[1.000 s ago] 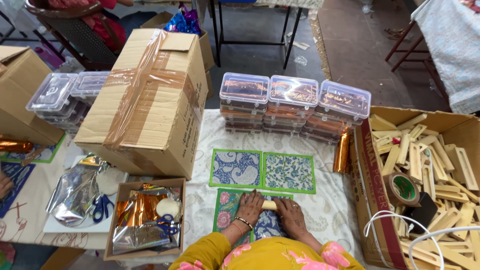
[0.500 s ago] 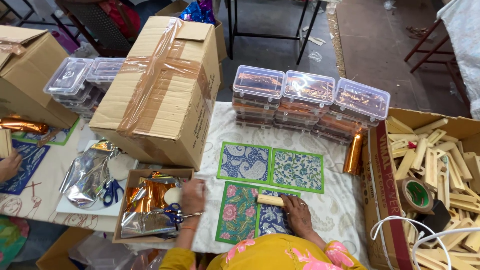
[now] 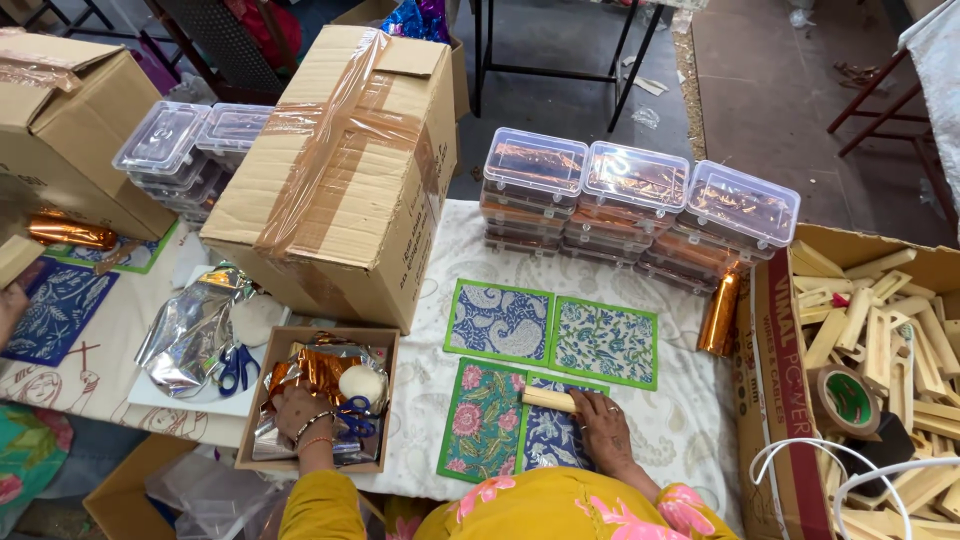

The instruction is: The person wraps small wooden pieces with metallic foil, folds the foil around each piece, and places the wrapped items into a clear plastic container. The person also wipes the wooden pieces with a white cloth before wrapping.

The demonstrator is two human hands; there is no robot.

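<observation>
My right hand (image 3: 606, 424) rests on a pale wooden stick (image 3: 546, 399) that lies across two patterned cloth squares, a pink-and-green one (image 3: 484, 420) and a dark blue one (image 3: 549, 440). My left hand (image 3: 297, 409) is inside a shallow cardboard tray (image 3: 318, 339) at the left, on crumpled orange and silver foil (image 3: 312, 372), beside blue-handled scissors (image 3: 357, 414) and a white round object (image 3: 361, 382). Whether the left hand grips anything is hidden by the foil. Two more printed squares (image 3: 552, 331) lie just beyond the stick.
A taped cardboard box (image 3: 340, 170) stands behind the tray. Stacks of clear plastic boxes with orange foil (image 3: 636, 210) line the back. An orange foil roll (image 3: 718, 312) leans by a carton of wooden pieces (image 3: 880, 330) with a tape roll (image 3: 847, 398). Another person's hand (image 3: 10, 300) is at far left.
My left hand left the stick and moved left into the foil tray. My right hand stayed on the stick. The view shifted slightly.
</observation>
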